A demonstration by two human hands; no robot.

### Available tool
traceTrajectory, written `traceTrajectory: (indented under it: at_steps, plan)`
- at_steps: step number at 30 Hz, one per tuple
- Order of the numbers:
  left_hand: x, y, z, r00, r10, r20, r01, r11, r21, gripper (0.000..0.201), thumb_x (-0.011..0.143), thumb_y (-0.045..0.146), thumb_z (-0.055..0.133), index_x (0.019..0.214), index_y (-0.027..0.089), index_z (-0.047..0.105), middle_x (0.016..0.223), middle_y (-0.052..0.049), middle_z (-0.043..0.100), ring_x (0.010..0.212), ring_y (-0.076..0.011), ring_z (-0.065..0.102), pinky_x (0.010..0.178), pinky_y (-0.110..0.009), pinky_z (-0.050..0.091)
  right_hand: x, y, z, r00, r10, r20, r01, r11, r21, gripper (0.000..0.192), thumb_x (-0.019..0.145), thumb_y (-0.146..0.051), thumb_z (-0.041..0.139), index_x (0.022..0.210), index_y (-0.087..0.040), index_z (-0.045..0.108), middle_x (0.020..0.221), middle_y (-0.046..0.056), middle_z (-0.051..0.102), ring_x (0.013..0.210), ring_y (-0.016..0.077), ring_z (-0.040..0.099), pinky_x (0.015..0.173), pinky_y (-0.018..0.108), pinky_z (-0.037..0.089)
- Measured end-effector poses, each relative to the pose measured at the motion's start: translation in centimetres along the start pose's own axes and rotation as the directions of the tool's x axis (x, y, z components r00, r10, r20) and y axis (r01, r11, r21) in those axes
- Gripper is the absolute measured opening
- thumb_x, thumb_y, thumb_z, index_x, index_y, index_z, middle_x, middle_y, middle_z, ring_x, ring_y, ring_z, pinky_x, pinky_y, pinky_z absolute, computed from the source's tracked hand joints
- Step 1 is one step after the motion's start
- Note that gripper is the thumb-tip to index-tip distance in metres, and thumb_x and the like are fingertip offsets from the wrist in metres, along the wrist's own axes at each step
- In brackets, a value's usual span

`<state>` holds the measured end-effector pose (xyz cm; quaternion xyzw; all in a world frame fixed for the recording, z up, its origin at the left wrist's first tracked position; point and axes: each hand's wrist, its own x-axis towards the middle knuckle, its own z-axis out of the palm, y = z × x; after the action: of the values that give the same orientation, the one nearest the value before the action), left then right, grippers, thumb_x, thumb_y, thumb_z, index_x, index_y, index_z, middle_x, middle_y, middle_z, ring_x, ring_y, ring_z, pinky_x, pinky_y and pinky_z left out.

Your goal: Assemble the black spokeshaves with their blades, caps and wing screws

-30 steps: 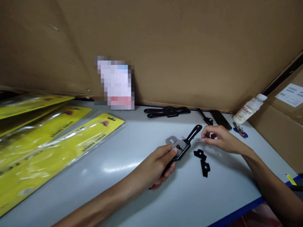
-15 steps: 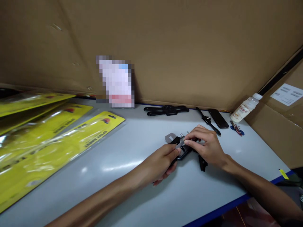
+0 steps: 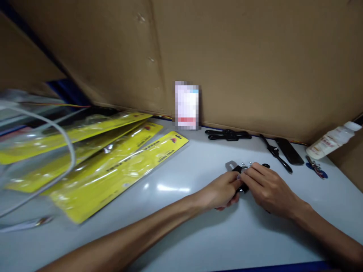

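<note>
My left hand [image 3: 221, 190] is closed around a black spokeshave [image 3: 243, 188], held just above the table. My right hand [image 3: 270, 190] bends over the tool's middle, its fingertips pinched on a small grey metal plate [image 3: 239, 176] beside my left thumb. Most of the spokeshave and plate is hidden by my fingers. Just beyond my hands lies a slotted grey blade [image 3: 230, 165], with small screws [image 3: 250, 164] to its right. Farther back, black spokeshaves [image 3: 228, 135] lie side by side, and another spokeshave [image 3: 275, 152] rests at an angle to the right.
Yellow blister packs [image 3: 133, 162] overlap on the left, near a white cable [image 3: 72, 151]. A blurred-out upright panel [image 3: 187, 107] leans on the cardboard wall [image 3: 241, 56]. At right are a black phone [image 3: 289, 151], a tilted white bottle [image 3: 330, 141] and a small blue-and-red bundle [image 3: 317, 168].
The view has swung left, so everything sits farther right and the white cable shows. My right hand has turned over the spokeshave, now covering the metal plate it pinched more openly before.
</note>
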<state>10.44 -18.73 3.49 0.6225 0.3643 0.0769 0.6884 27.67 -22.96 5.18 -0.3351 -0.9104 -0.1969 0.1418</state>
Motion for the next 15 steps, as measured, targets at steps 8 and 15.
traceTrajectory:
  at_steps: [8,15]
  plan:
    - [0.7,-1.5,0.3,0.988,0.157,-0.01,-0.157,0.988,0.008,0.017,0.097,0.026,0.037,0.082,0.022,0.043,0.047,0.01,0.04,0.038,-0.0087,0.032,0.043,-0.023,0.025,-0.3,0.1,0.7,0.986,0.157,0.055,-0.165,0.967,0.196,0.027,0.096,-0.007,0.041,0.085,-0.016,0.064,0.076,0.007,0.058,0.072,0.0195,0.049,0.063,0.032,0.043]
    - [-0.1,-1.3,0.9,0.978,0.204,-0.034,-0.202,0.978,0.058,0.02,0.099,0.028,0.033,0.089,0.02,0.048,0.048,0.008,0.041,0.042,-0.0101,0.032,0.047,-0.025,0.026,-0.5,-0.5,0.6,0.829,0.535,0.164,-0.523,0.636,0.568,0.014,0.09,-0.014,0.056,0.078,-0.019,0.063,0.066,-0.001,0.06,0.058,0.013,0.053,0.054,0.026,0.042]
